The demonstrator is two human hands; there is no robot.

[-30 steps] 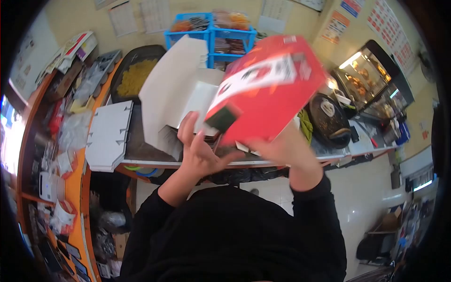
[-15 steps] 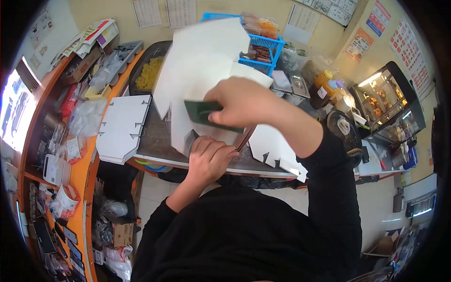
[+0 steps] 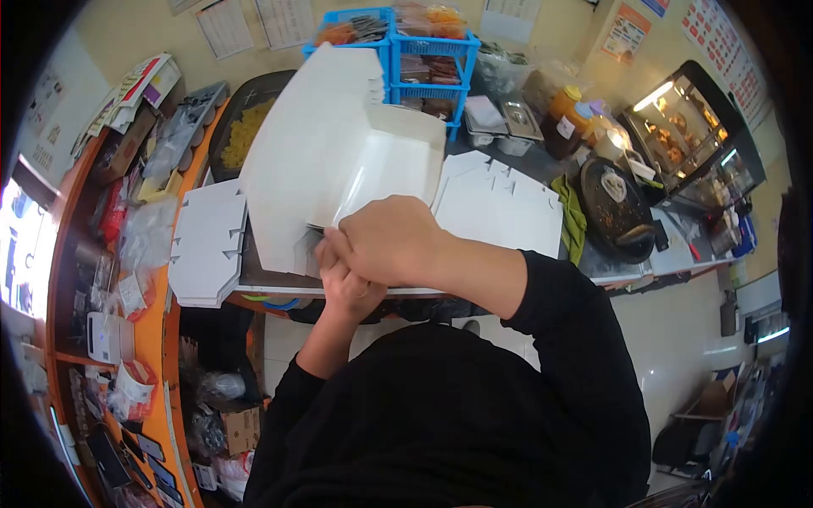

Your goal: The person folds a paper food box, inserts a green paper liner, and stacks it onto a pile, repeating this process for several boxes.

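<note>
A white cardboard takeaway box [image 3: 296, 144], partly folded, is tilted up over the counter in front of me. Its large lid flap spreads to the left, and a glossy tray-like inside opens on the right. At the box's near corner my right hand [image 3: 394, 241] is closed, fingers pinching the cardboard edge. Just below it, my left hand [image 3: 349, 289] grips the same corner from outside, its fingers partly hidden behind the right hand. The two hands touch or nearly touch. Flat box blanks [image 3: 500, 207] lie right of the box, and another stack of blanks [image 3: 207, 241] lies left.
Blue crates [image 3: 432, 89] of packets stand at the back. A black tray of yellow food [image 3: 246, 135] is behind the left stack. To the right are sauce bottles [image 3: 563, 123], a green cloth [image 3: 572, 220], a dark pan [image 3: 614, 212] and a lit food warmer [image 3: 686, 127].
My right hand has moved down and left from the green panel to the near corner beside my left hand. The box has turned, showing its inside, and the green panel no longer shows.
</note>
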